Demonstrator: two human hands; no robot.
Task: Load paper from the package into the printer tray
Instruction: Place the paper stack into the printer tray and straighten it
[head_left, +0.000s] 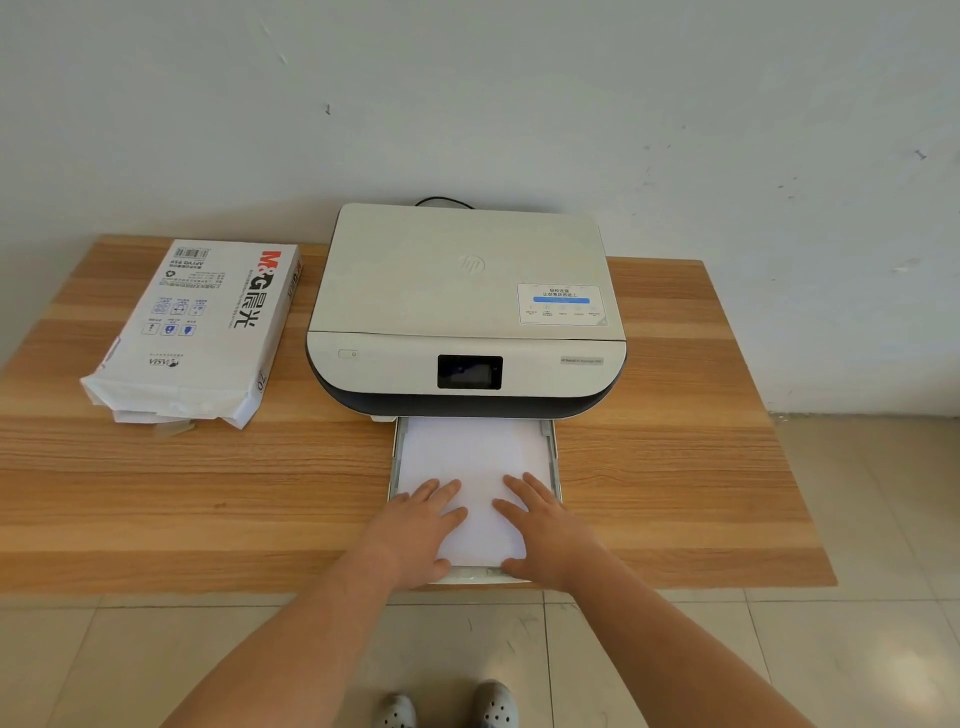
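Observation:
A cream and dark printer (462, 306) stands at the back middle of the wooden table (675, 467). Its paper tray (555, 457) is pulled out toward me, and a stack of white paper (475, 457) lies flat inside it. My left hand (415, 530) rests flat on the near left part of the paper, fingers straight. My right hand (545, 525) lies flat on the near right part in the same way. The white paper package (197, 327) lies on the table's left side, its near end torn open.
A black cable (441, 200) runs behind the printer against the white wall. The tray's front edge reaches the table's near edge. Tiled floor and my two grey shoes (447, 709) show below the table.

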